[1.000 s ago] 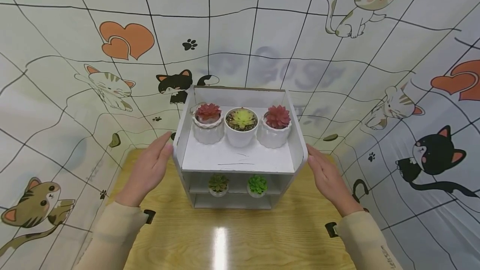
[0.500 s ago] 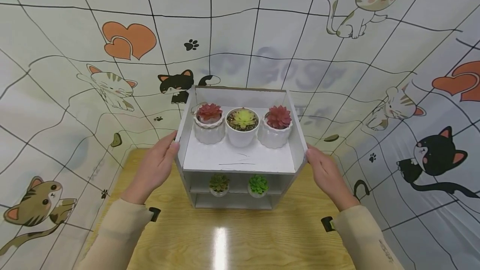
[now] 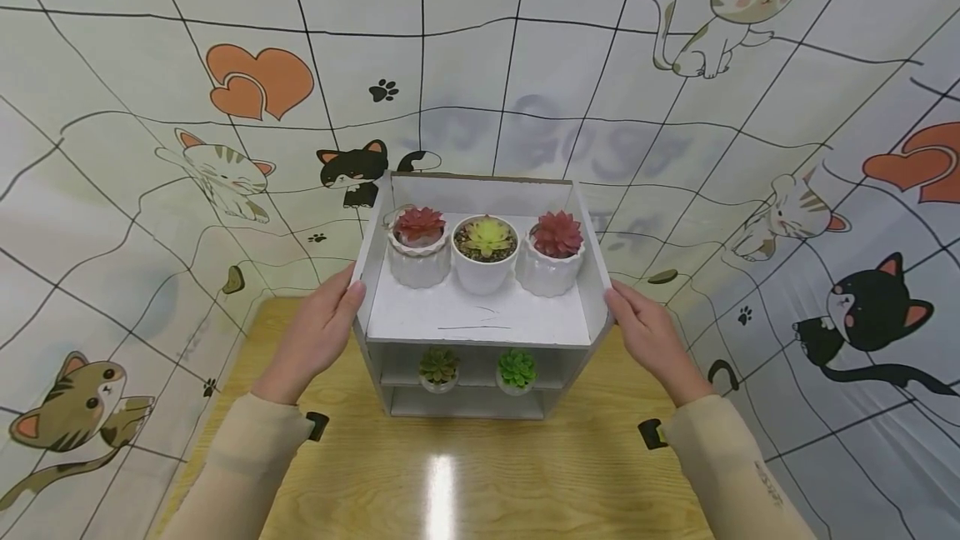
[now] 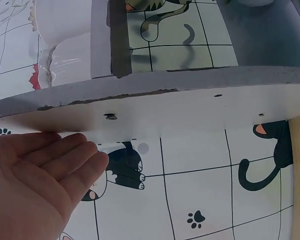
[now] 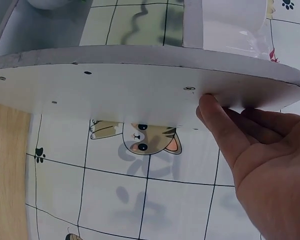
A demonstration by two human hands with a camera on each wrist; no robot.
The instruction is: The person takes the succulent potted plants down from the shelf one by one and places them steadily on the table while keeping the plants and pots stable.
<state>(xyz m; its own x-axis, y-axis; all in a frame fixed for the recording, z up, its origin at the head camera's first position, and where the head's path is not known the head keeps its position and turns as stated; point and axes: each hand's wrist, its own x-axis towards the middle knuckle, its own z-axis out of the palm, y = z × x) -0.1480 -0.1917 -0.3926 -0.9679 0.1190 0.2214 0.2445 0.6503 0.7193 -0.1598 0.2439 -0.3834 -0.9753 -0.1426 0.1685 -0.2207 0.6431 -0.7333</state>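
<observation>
A white two-tier shelf [image 3: 480,323] stands on the table in the head view. On its top tier are three white pots: a red succulent [image 3: 418,227] at left, a yellow-green succulent [image 3: 486,238] in the middle and another red succulent [image 3: 557,235] at right. Two small green succulents, one darker [image 3: 438,365] and one bright [image 3: 517,368], sit in the lower tier. My left hand [image 3: 318,336] holds the left side panel, fingers along its outer face and thumb over the edge. At the right panel, my right hand [image 3: 654,340] grips likewise, its fingers bent against the outside [image 5: 262,145].
The wooden table [image 3: 375,473] extends in front of the shelf, with a bright light reflection on it. A white cloth [image 3: 465,65] printed with grid lines, cats and hearts hangs behind and along both sides.
Both hands have moved inward against the shelf's side panels, and the thumbs now lie over the edges. The shelf and pots show no clear movement.
</observation>
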